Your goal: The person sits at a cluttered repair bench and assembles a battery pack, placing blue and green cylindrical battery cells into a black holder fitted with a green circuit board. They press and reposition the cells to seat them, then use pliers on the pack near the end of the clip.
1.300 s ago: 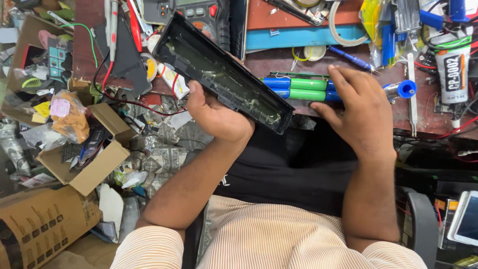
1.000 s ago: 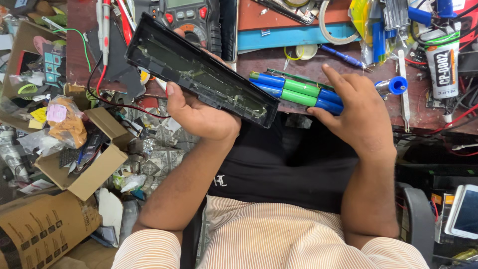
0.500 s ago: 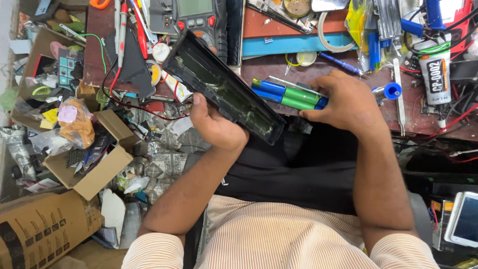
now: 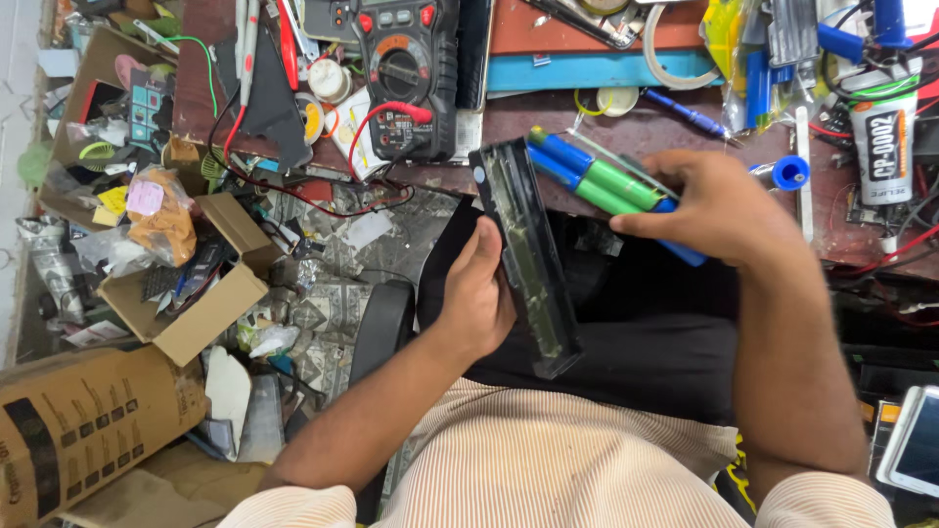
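Observation:
My left hand [image 4: 479, 298] grips a long black battery casing [image 4: 528, 259], an open tray held almost upright over my lap, its far end near the bench edge. Just to its right, my right hand [image 4: 719, 210] holds a pack of blue and green cylindrical cells [image 4: 602, 181], lifted off the bench and angled toward the casing's top. The pack's near end is hidden under my fingers. The cells sit beside the casing, not inside it.
A black multimeter [image 4: 406, 73] with red leads lies on the cluttered bench behind the casing. A glue tube [image 4: 880, 137] and blue tools lie at right. Open cardboard boxes [image 4: 186, 293] full of scraps stand on the floor at left. A phone [image 4: 915, 440] lies at lower right.
My left hand has swung the casing from a diagonal lie to nearly upright and drawn it toward me. My right hand has picked the cell pack up off the bench.

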